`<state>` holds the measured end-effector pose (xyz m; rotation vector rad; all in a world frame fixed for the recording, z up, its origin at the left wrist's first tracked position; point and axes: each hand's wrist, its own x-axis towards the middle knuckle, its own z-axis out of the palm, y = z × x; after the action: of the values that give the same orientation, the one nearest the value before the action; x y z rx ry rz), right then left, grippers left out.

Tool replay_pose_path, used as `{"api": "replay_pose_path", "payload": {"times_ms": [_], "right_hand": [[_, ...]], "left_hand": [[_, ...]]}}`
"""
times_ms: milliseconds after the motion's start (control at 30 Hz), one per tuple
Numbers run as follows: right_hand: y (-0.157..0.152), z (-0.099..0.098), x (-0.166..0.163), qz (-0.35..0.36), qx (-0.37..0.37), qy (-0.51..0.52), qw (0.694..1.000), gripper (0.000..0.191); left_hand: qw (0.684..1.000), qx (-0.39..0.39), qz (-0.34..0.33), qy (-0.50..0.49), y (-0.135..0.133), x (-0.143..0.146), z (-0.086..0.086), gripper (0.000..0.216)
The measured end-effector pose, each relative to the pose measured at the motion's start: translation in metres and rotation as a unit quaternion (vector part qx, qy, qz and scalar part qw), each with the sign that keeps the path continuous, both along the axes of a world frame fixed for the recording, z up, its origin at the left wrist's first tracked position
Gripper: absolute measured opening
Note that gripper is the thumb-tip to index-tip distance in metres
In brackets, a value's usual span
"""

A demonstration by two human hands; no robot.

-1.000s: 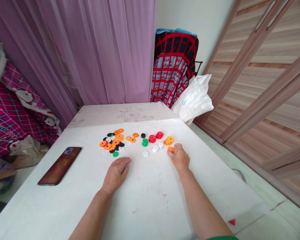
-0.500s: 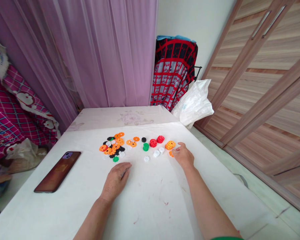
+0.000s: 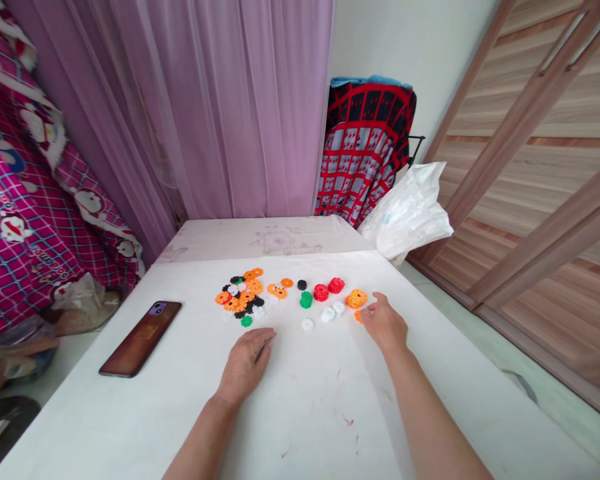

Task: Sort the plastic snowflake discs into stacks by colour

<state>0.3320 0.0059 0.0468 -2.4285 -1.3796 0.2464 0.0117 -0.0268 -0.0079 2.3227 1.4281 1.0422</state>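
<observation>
My right hand [image 3: 387, 323] is at the right of the plastic snowflake discs, its index finger and thumb apart. An orange disc [image 3: 359, 317] lies at its thumb tip, partly covered; whether it is gripped is unclear. Just behind sits a stack of orange discs [image 3: 357, 298]. My left hand [image 3: 247, 360] rests on the table in front of a mixed pile of discs [image 3: 247, 300], fingers curled together. A dark grey streak shows between thumb and fingers, too small to name. Between the hands lie red stacks [image 3: 321, 293], green discs [image 3: 306, 300] and white discs [image 3: 328, 314].
A brown phone [image 3: 141, 339] lies on the left of the white-covered table [image 3: 300, 413]. Beyond the far right corner stand a white plastic bag [image 3: 407, 210] and a red patterned cloth [image 3: 363, 147]. Purple curtains [image 3: 240, 107] hang behind, and a wooden wardrobe [image 3: 535, 193] is at right.
The camera has turned a little left, so the whole scene sits further right. Both hands keep nearly the same places relative to the discs.
</observation>
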Motion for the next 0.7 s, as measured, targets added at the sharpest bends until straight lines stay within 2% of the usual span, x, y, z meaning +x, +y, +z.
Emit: {"api": "replay_pose_path", "payload": {"times_ms": [67, 133, 200, 267, 333, 400, 467, 533, 700], "right_hand": [[-0.008, -0.005, -0.007, 0.0, 0.055, 0.001, 0.998, 0.048], [-0.017, -0.011, -0.023, 0.042, 0.131, 0.002, 0.99, 0.04], [-0.025, -0.018, -0.047, 0.145, 0.192, 0.004, 0.971, 0.034], [-0.033, -0.023, -0.074, 0.279, 0.217, 0.006, 0.935, 0.031], [-0.037, -0.026, -0.099, 0.372, 0.229, 0.008, 0.899, 0.032], [-0.036, -0.027, -0.119, 0.421, 0.234, 0.013, 0.877, 0.033], [-0.032, -0.029, -0.135, 0.44, 0.232, 0.025, 0.867, 0.034], [-0.023, -0.034, -0.149, 0.437, 0.231, 0.041, 0.868, 0.035], [0.016, -0.054, -0.189, 0.344, 0.235, 0.042, 0.908, 0.046]], "left_hand": [[1.0, 0.006, 0.024, -0.002, 0.002, -0.002, -0.002, 0.028], [0.998, 0.028, 0.059, 0.004, 0.007, -0.008, -0.003, 0.028], [0.992, 0.059, 0.113, 0.015, 0.018, -0.018, -0.005, 0.029], [0.98, 0.078, 0.182, 0.03, 0.033, -0.031, -0.006, 0.034], [0.969, 0.061, 0.236, 0.045, 0.052, -0.045, -0.006, 0.045], [0.964, 0.0, 0.259, 0.066, 0.072, -0.057, -0.005, 0.055], [0.959, -0.076, 0.256, 0.093, 0.094, -0.065, 0.0, 0.06], [0.96, -0.106, 0.234, 0.11, 0.114, -0.066, 0.006, 0.062], [0.966, -0.141, 0.16, 0.143, 0.156, -0.06, 0.018, 0.06]]}}
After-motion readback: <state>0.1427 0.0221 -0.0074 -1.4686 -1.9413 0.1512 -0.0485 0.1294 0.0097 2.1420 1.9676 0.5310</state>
